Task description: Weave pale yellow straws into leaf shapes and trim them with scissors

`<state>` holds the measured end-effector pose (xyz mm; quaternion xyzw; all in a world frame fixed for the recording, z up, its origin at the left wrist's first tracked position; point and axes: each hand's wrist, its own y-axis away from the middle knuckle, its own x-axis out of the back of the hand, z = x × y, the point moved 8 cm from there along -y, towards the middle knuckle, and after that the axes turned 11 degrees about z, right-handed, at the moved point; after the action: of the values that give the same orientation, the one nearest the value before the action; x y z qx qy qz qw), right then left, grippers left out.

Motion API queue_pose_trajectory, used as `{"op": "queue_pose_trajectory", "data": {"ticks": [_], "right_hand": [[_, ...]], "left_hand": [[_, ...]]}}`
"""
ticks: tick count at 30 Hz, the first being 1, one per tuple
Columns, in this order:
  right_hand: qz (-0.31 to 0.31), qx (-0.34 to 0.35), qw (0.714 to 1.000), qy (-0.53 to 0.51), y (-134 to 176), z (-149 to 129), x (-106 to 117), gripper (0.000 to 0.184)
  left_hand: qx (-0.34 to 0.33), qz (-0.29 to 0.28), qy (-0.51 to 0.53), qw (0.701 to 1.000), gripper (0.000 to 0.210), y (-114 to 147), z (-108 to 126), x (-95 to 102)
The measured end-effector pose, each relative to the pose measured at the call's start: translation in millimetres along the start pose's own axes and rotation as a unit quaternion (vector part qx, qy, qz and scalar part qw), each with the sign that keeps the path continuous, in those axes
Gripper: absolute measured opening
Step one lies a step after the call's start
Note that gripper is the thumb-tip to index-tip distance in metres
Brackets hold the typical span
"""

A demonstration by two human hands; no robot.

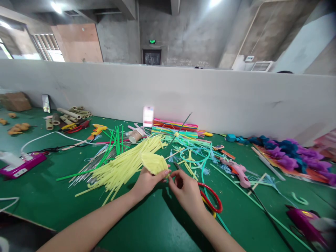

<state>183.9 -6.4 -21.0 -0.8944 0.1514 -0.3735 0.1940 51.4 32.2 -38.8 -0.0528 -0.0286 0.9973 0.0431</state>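
A pale yellow, curved piece made of pipe cleaners (154, 163) is gripped by my left hand (148, 182), thumb on its near edge. My right hand (186, 189) is closed in a pinch at the piece's right corner, fingertips close to the left thumb. Red-and-yellow-handled scissors (217, 203) lie beside and partly behind my right hand, which hides their middle. Just beyond my left hand spreads a big bundle of loose yellow pipe cleaners (123, 166). Green pipe cleaners (118, 140) and thin metal wires (86, 175) lie along its left side.
Glue guns, one yellow (98, 130) and one pink (240, 173), lie left and right. A phone (148, 117) leans on the white partition (168, 91) behind colored pipe cleaners (175, 126). Purple power strips (23, 166) with cords, bamboo tubes (70, 115) and purple-blue fuzzy pieces (291, 154) line the sides.
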Motion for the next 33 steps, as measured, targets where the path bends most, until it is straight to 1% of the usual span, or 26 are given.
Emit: {"op": "queue_pose_trajectory", "data": {"ticks": [4,7,10,13,16,19,21,24,30,33], "right_hand": [[0.04,0.088,0.991,0.092,1.6,-12.9,4.0,0.021],[0.064,0.126,0.98,0.142,3.3,-17.1,3.1,0.024],[0.067,0.132,0.976,0.158,3.4,-15.4,0.5,0.024],[0.061,0.125,0.979,0.152,2.3,-12.9,0.2,0.024],[0.044,0.11,0.985,0.124,0.6,-10.5,0.8,0.023],[0.022,0.097,0.991,0.085,-0.6,-7.9,0.4,0.02],[0.018,0.097,0.992,0.073,-1.1,-6.5,0.5,0.019],[0.03,0.111,0.99,0.083,-1.1,-5.7,0.6,0.019],[0.085,0.166,0.976,0.112,0.7,-10.5,2.6,0.017],[0.106,0.195,0.965,0.14,1.4,-15.5,3.5,0.017]], "left_hand": [[-0.047,0.021,-0.052,0.997,0.03,4.1,7.2,-1.2],[-0.06,0.024,-0.086,0.994,0.023,6.7,11.0,-3.2],[-0.053,0.023,-0.105,0.993,0.022,8.0,11.0,-4.0],[-0.056,0.027,-0.103,0.993,0.023,8.8,11.7,-3.2],[-0.047,0.022,-0.088,0.995,0.024,8.9,10.6,-3.3],[-0.021,0.02,-0.06,0.998,0.025,7.7,7.3,-3.3],[-0.013,0.02,-0.044,0.999,0.026,6.7,6.1,-3.5],[-0.011,0.022,-0.036,0.999,0.027,5.6,4.5,-3.7],[0.026,0.021,0.003,0.999,0.032,6.3,-4.2,-4.7],[0.015,0.016,-0.003,1.0,0.032,6.3,-3.7,-5.6]]}}
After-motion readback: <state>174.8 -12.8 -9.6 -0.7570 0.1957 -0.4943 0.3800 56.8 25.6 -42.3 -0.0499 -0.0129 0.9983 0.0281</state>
